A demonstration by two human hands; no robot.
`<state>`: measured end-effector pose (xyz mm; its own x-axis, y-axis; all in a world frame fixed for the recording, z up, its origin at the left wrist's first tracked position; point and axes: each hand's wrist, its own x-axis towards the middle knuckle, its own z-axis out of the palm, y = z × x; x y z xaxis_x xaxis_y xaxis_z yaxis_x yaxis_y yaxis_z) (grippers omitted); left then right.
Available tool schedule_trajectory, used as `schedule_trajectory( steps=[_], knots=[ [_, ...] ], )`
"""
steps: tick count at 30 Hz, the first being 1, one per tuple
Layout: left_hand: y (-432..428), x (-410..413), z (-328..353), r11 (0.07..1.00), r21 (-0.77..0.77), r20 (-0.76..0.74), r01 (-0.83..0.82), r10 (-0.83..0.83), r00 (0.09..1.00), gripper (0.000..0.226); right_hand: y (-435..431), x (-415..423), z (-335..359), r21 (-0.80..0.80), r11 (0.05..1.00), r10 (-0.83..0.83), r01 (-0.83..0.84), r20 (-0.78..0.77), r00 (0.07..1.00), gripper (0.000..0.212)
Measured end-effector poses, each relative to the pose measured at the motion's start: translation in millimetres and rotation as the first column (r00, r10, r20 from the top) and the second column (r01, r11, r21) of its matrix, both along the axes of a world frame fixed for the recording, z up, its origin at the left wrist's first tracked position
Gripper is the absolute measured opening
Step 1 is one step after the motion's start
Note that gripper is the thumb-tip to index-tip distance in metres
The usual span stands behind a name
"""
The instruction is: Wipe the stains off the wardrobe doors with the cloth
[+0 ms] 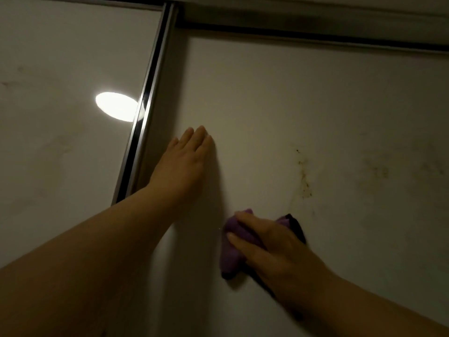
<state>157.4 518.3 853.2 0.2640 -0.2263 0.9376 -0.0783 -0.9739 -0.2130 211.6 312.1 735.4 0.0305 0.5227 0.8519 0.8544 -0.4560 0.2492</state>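
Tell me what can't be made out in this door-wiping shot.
Head view only:
- Patch of door under the cloth: covered by the cloth and right hand.
- Most of the cloth: hidden under the right hand.
- Palm of the left hand: faces the door.
- Faint marks right of the stains: too dim and blurred to read.
- Lower door: cut off by the bottom edge.

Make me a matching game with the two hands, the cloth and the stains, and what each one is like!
Things:
1. left hand
2. right hand
3. cloth
4. stains

Descriptions:
A. purple and bunched up
B. dark specks on the right wardrobe door
C. lies flat against that door
D. grips the cloth

Pairs: 1-C, 2-D, 3-A, 4-B.
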Motion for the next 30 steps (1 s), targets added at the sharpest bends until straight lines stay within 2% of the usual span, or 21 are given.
schedule_trajectory(
  steps=[1,2,4,6,7,9,12,14,15,17,19,21,25,28,30],
  knots=[
    [1.4,0.2,1.1,1.000,-0.008,-0.013,0.005,-0.005,1.000,0.071,-2.3,-6.4,9.0,0.045,0.994,0.102,-0.098,-0.095,0.990,0.019],
    [2.3,-0.6,1.8,1.000,-0.004,-0.019,0.007,-0.007,1.000,0.070,-6.7,-5.4,23.9,0.181,0.953,0.281,-0.243,-0.220,0.934,0.015],
    [2.4,0.2,2.5,0.999,-0.004,-0.033,0.031,-0.032,0.999,0.068,-20.4,3.4,61.3,0.444,0.833,0.439,-0.330,-0.167,0.883,0.007],
    [1.9,3.4,3.9,0.999,-0.019,-0.035,0.035,-0.036,0.999,0.065,-29.5,11.5,94.4,0.574,0.812,0.212,-0.109,-0.115,0.970,0.029],
    [1.8,6.0,4.4,0.999,-0.032,-0.026,0.035,-0.036,0.999,0.063,-29.3,12.8,101.7,0.572,0.820,0.081,-0.005,-0.108,0.991,0.039],
    [0.3,11.1,3.4,0.997,-0.057,0.012,0.055,-0.054,0.998,0.058,-19.7,17.2,95.6,0.517,0.849,-0.065,0.110,-0.104,0.992,0.042],
    [-5.6,14.1,-0.2,0.992,-0.092,0.061,0.091,-0.086,0.994,0.051,-4.4,6.0,59.5,0.322,0.944,-0.077,0.068,0.014,0.997,0.023],
    [-11.8,15.3,-2.7,0.989,-0.105,0.078,0.104,-0.097,0.992,0.050,-11.0,4.8,36.5,0.130,0.991,-0.042,0.041,0.011,0.999,0.022],
    [-16.3,16.2,-3.8,0.989,-0.103,0.083,0.105,-0.097,0.992,0.050,-18.3,7.6,32.8,0.090,0.994,-0.056,0.055,0.014,0.998,0.024],
    [-25.8,19.2,-5.9,0.988,-0.094,0.084,0.119,-0.111,0.990,0.050,-28.3,11.1,36.8,0.187,0.982,-0.024,0.019,0.025,0.999,0.025],
    [-36.2,23.1,-6.7,0.986,-0.082,0.079,0.142,-0.135,0.988,0.050,-34.3,12.9,57.0,0.409,0.906,0.171,-0.114,-0.106,0.980,0.016],
    [-44.9,27.2,-7.0,0.988,-0.062,0.083,0.141,-0.136,0.987,0.050,-42.8,14.4,91.7,0.535,0.824,0.290,-0.186,-0.116,0.950,0.014],
    [-52.4,32.6,-4.6,0.992,-0.053,0.076,0.114,-0.109,0.991,0.049,-56.4,15.1,156.1,0.644,0.758,0.169,-0.099,-0.048,0.984,0.045],
    [-50.1,33.0,-6.0,0.997,-0.036,0.083,0.064,-0.061,0.995,0.056,-44.5,23.4,180.2,0.656,0.748,0.161,-0.099,-0.034,0.986,0.050],
    [-50.5,31.6,-7.9,0.998,-0.031,0.092,0.046,-0.043,0.995,0.060,-33.8,26.1,169.7,0.609,0.790,0.121,-0.074,-0.036,0.992,0.049]
  ],
)
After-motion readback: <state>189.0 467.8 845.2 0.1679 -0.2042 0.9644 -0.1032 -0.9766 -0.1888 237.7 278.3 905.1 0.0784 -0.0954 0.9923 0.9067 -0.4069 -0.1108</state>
